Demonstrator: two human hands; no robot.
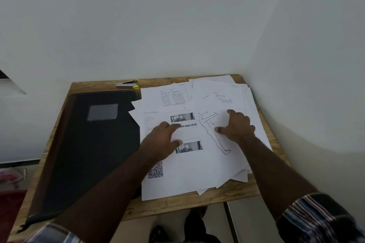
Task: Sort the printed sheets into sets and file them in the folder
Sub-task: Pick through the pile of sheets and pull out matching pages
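In the head view, a loose spread of printed sheets (199, 163) is seen on the right half of the wooden desk (177, 205), overlapping one another. The closed black folder (88, 144) is laid on the left half, just beside the sheets. The left hand (164, 140) is rested flat on a sheet with photographs, fingers relaxed, nothing gripped. The right hand (237, 126) is pressed on a figure drawing, fingers spread. A stapler (128, 84) is seen at the desk's far edge.

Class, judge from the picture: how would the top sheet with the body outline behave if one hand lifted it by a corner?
The outline sheet is a single thin page, so it would probably droop. It lies loose on the fanned paper pile, so pushing it would likely slide it or drag neighbours. It looks light; the right hand resting on it may keep it in place.
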